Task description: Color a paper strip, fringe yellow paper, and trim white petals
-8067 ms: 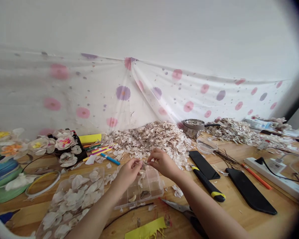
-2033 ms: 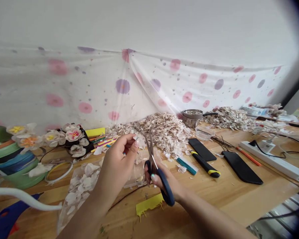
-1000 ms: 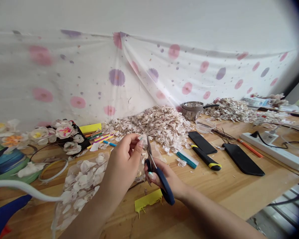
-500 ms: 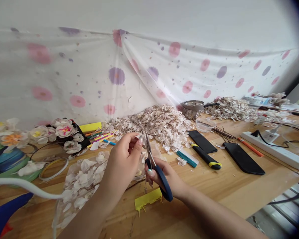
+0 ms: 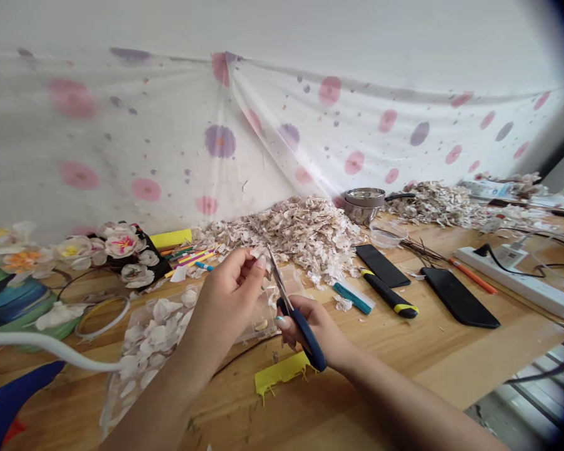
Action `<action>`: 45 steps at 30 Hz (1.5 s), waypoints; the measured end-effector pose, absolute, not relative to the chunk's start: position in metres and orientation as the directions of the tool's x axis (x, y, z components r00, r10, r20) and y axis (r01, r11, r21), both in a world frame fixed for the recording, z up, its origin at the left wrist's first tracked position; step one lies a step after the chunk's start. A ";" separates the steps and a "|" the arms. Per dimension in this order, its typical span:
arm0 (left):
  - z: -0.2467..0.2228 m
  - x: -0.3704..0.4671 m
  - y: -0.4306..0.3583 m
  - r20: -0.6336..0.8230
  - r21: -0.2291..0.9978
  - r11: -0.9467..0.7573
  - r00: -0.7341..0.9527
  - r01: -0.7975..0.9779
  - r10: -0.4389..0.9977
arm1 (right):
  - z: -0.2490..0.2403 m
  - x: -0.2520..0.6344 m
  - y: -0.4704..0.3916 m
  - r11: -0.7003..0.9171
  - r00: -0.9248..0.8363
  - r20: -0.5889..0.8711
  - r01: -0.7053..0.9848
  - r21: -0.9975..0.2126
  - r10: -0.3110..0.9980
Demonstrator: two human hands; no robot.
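Note:
My left hand (image 5: 237, 288) pinches a small whitish petal-like flake (image 5: 255, 252) between thumb and fingers. My right hand (image 5: 310, 329) has its fingers in the handles of a pair of dark blue scissors (image 5: 309, 335). The blades point up and lie just right of the left fingertips; whether they touch the flake I cannot tell. Under my left forearm is a clear plastic tray (image 5: 107, 401) with pale petal-like pieces (image 5: 162, 326) in it. A fringed yellow strip (image 5: 282, 376) lies on the wooden table below the scissors.
A large heap of pale flakes (image 5: 305, 235) lies behind my hands. To the right are a black-and-yellow cutter (image 5: 389, 294), a black phone (image 5: 459, 297) and a white power strip (image 5: 521, 282). Flower ornaments (image 5: 122, 244) and a blue glue gun (image 5: 19, 394) are at left.
The scissors have tilted left at the tips, and their blades look closer together. My left hand has shifted slightly left with the flake still pinched.

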State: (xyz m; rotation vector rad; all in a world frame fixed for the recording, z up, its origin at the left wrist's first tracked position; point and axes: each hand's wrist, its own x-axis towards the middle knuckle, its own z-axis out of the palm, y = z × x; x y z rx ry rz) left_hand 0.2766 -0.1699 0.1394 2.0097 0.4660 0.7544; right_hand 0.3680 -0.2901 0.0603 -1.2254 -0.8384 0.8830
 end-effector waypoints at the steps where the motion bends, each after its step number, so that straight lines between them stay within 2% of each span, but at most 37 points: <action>1: 0.140 0.276 -0.170 0.317 0.855 -0.516 0.743 0.045 0.589 | 0.061 0.368 -0.290 0.104 0.429 0.048 -0.108 -0.989 0.902; 6: 0.143 0.273 -0.167 0.295 0.844 -0.530 0.754 0.082 0.587 | 0.065 0.368 -0.291 0.043 0.441 -0.006 -0.103 -0.994 0.897; 11: 0.144 0.272 -0.162 0.280 0.850 -0.521 0.768 0.081 0.576 | 0.065 0.369 -0.292 0.046 0.449 0.007 -0.076 -0.996 0.893; 19: 0.146 0.272 -0.155 0.280 0.914 -0.404 0.783 -0.041 0.555 | 0.061 0.373 -0.297 0.042 0.423 0.018 -0.047 -0.998 0.906; 30: 0.147 0.270 -0.148 0.292 0.923 -0.374 0.806 -0.095 0.515 | 0.065 0.376 -0.297 0.014 0.428 -0.006 -0.046 -0.999 0.904; 38: 0.149 0.267 -0.147 0.258 0.943 -0.313 0.835 -0.108 0.487 | 0.071 0.376 -0.304 0.066 0.404 0.084 0.060 -0.996 0.911; 45: 0.149 0.269 -0.149 0.244 0.939 -0.330 0.859 -0.094 0.450 | 0.073 0.376 -0.306 0.066 0.425 0.102 0.100 -0.993 0.899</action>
